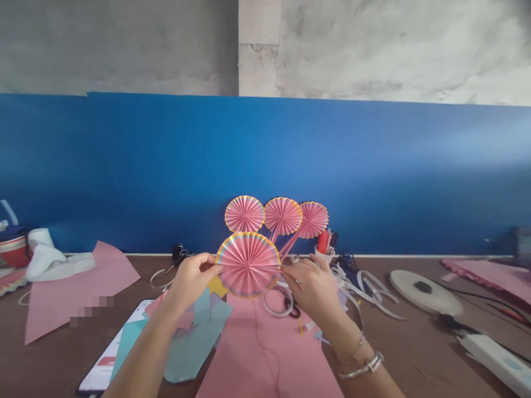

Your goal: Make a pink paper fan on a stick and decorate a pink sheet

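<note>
A round pleated pink paper fan with a yellow-and-blue edge is held upright between both hands. My left hand pinches its left edge between thumb and fingers. At its right edge, my right hand is closed, fingertips on the rim. Behind stand three similar pleated fans: a left one, a middle one and a right one. Pink strips run down from the back fans toward my right hand. Below the held fan lies a large pink paper sheet.
A roll of tape and scissors, partly hidden, lie beneath my hands. Blue paper pieces overlap a phone on the left. Rightward are white ribbon strips, a round pale disc and a power strip. A blue panel closes off the back.
</note>
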`<state>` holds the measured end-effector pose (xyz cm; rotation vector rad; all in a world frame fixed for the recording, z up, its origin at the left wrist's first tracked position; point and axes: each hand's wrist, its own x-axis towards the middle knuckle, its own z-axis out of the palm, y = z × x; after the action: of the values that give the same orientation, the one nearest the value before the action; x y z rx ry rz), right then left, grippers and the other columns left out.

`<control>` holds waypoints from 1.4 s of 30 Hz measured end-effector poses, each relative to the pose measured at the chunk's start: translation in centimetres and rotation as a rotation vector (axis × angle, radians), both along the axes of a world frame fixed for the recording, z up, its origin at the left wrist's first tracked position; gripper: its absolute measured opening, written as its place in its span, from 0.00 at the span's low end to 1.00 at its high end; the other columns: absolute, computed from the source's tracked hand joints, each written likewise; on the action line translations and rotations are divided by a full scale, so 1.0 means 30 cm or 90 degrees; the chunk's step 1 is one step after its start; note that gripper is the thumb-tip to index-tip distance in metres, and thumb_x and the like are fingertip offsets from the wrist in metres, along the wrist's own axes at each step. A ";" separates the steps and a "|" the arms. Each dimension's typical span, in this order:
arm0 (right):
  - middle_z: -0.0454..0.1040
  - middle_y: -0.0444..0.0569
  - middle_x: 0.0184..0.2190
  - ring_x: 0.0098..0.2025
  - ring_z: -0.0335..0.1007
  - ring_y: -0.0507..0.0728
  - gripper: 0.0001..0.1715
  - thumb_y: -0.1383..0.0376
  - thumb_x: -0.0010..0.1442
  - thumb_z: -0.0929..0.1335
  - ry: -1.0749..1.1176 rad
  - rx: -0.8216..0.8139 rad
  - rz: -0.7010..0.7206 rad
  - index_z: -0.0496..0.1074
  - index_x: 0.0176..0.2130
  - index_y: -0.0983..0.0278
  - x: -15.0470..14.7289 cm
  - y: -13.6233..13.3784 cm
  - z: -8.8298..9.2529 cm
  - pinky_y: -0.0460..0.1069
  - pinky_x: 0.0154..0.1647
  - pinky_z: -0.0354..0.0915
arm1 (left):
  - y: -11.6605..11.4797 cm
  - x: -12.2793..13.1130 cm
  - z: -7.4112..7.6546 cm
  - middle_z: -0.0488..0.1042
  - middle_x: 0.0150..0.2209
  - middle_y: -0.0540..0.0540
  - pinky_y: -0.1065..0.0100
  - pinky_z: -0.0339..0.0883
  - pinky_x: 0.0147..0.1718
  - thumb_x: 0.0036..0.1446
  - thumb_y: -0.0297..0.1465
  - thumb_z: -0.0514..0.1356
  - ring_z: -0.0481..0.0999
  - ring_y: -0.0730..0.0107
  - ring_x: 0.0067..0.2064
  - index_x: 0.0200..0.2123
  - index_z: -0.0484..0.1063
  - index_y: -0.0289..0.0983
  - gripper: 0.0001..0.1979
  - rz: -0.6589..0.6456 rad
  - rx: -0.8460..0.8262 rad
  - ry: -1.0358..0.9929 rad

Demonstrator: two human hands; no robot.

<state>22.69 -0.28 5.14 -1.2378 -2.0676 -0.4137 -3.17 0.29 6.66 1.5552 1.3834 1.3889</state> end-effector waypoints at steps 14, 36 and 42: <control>0.78 0.45 0.28 0.34 0.70 0.54 0.13 0.67 0.62 0.63 0.027 -0.011 0.022 0.76 0.33 0.58 0.021 0.009 0.000 0.53 0.51 0.48 | -0.027 0.019 0.015 0.74 0.27 0.49 0.68 0.62 0.35 0.44 0.33 0.66 0.72 0.65 0.32 0.38 0.74 0.41 0.14 0.025 0.101 -0.005; 0.70 0.41 0.16 0.23 0.65 0.50 0.18 0.68 0.60 0.61 0.206 0.039 -0.016 0.70 0.21 0.62 -0.146 -0.056 -0.064 0.51 0.49 0.52 | -0.092 0.307 -0.117 0.78 0.43 0.41 0.61 0.60 0.48 0.45 0.36 0.68 0.72 0.57 0.49 0.35 0.78 0.38 0.13 -0.248 -0.115 -0.473; 0.71 0.42 0.18 0.24 0.65 0.51 0.17 0.68 0.61 0.61 0.207 0.048 -0.007 0.69 0.23 0.62 -0.184 -0.082 -0.071 0.52 0.49 0.51 | -0.085 0.318 -0.155 0.79 0.32 0.43 0.62 0.62 0.46 0.44 0.37 0.67 0.74 0.60 0.40 0.27 0.78 0.35 0.11 -0.155 -0.118 -0.514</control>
<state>17.16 -2.76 3.00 -1.1856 -1.7546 -0.2720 6.36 -2.26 2.01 0.8403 0.7671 1.4457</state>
